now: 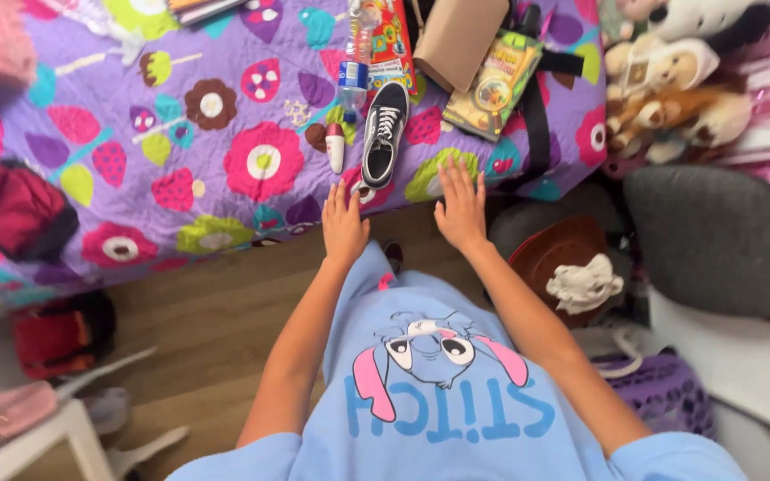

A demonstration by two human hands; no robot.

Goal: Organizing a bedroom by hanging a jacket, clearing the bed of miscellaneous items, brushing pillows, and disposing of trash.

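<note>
Black sneaker (384, 134) lying on the flowered bedspread (180, 142), long axis running 12 to 6 o'clock, toe toward the bed's near edge. Left hand (344, 223) nearer, at 7 o'clock from the toe; right hand (462, 207) at 5 o'clock — both flat, fingers spread, grasping nothing. Small white tube (336, 147) just beside at 9 o'clock, water bottle (355, 62) at 11 o'clock; nothing between hands and shoe.

At twelve o'clock, a clear plastic water bottle (355, 55); at two o'clock, plush stuffed animals (677, 85); at nine o'clock, a dark red fabric bag (12, 207).
</note>
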